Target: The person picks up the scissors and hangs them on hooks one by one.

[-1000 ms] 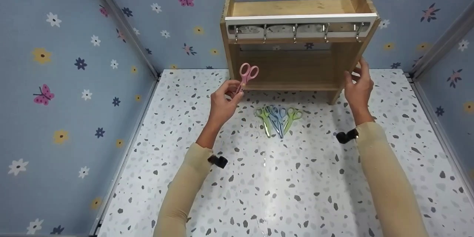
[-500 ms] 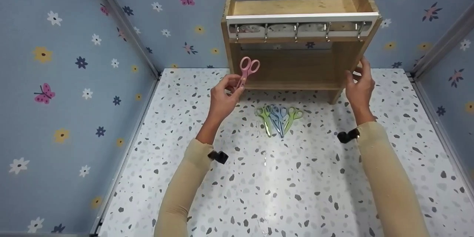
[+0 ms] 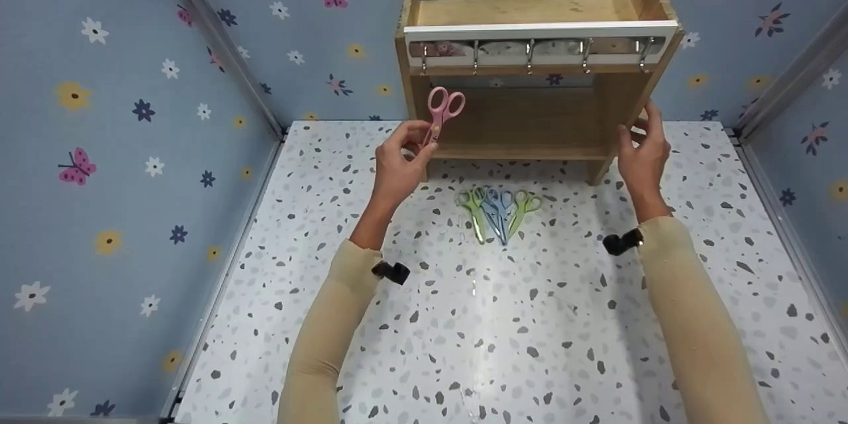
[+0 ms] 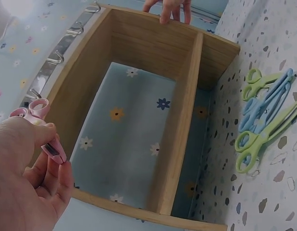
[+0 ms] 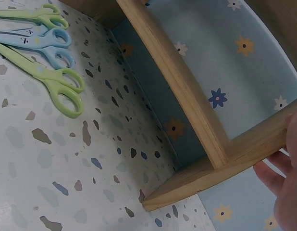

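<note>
Pink scissors [image 3: 438, 116] are pinched by the blades between the thumb and fingers of my left hand [image 3: 397, 162], their handle loops pointing up. They are in front of the left side of a wooden shelf [image 3: 536, 153], below its hook rail [image 3: 497, 67]. In the left wrist view the pink loops [image 4: 39, 108] overlap the rail's end, near a metal hook [image 4: 36, 93]. My right hand [image 3: 644, 162] holds the shelf's right side panel, fingers at its edge [image 5: 271, 177]. On the table, green scissors [image 3: 525, 207] and blue scissors [image 3: 497, 209] lie fanned out below the shelf.
The shelf stands on a white speckled table [image 3: 490, 344] near the flowered back wall [image 3: 331, 46]. Several double hooks [image 3: 529, 56] line its white-edged front rail. A second flowered wall [image 3: 119, 199] rises along the left, and another [image 3: 821, 112] on the right.
My left hand has raised the pink scissors a little, toward the hook rail. The right hand stays at the shelf's side panel, and the scissors on the table have not moved.
</note>
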`<action>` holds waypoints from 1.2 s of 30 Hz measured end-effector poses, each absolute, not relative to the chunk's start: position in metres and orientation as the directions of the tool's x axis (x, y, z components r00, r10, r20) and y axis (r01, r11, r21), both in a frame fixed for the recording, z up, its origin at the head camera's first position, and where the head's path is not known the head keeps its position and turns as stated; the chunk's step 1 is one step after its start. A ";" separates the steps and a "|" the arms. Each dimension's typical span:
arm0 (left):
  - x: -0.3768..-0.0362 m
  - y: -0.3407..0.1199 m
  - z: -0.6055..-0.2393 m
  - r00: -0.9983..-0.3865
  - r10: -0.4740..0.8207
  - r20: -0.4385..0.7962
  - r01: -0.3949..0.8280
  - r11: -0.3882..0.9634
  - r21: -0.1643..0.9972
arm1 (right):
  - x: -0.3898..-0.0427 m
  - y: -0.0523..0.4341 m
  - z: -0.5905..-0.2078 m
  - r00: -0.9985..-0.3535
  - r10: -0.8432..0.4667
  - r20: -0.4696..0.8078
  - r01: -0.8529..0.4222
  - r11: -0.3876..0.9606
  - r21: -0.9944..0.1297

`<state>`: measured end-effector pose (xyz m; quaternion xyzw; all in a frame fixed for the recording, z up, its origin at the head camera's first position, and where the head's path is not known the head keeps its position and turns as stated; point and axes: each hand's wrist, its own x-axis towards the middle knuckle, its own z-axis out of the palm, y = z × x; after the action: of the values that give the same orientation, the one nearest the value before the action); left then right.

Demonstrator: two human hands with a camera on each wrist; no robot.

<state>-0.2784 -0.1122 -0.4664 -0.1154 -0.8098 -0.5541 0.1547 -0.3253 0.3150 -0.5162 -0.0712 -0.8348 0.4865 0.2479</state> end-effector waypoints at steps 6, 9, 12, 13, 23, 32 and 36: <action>-0.283 -0.113 -0.461 -0.917 0.001 0.399 0.374 0.346 0.860 | -0.325 0.315 -0.515 -0.872 0.358 0.334 -0.113 0.518 -0.848; -0.285 -0.114 -0.460 -0.916 -0.010 0.401 0.375 0.337 0.864 | -0.325 0.315 -0.514 -0.876 0.357 0.323 -0.107 0.510 -0.854; -0.285 -0.114 -0.458 -0.914 -0.020 0.405 0.377 0.327 0.867 | -0.325 0.315 -0.514 -0.879 0.358 0.314 -0.101 0.505 -0.857; -0.286 -0.114 -0.458 -0.913 -0.022 0.407 0.378 0.325 0.867 | -0.325 0.315 -0.514 -0.881 0.358 0.310 -0.098 0.503 -0.859; -0.290 -0.112 -0.454 -0.921 -0.045 0.388 0.356 0.313 0.881 | -0.325 0.315 -0.514 -0.881 0.356 0.311 -0.106 0.493 -0.864; -0.295 -0.112 -0.453 -0.921 -0.061 0.386 0.350 0.309 0.884 | -0.326 0.315 -0.515 -0.861 0.363 0.356 -0.119 0.537 -0.835; -0.297 -0.112 -0.453 -0.925 -0.074 0.372 0.335 0.297 0.894 | -0.325 0.315 -0.514 -0.866 0.360 0.348 -0.120 0.526 -0.842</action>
<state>-0.2973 -0.1119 -0.4532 -0.0831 -0.7861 -0.5871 0.1744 -0.3254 0.3146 -0.5141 -0.0716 -0.8372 0.4818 0.2489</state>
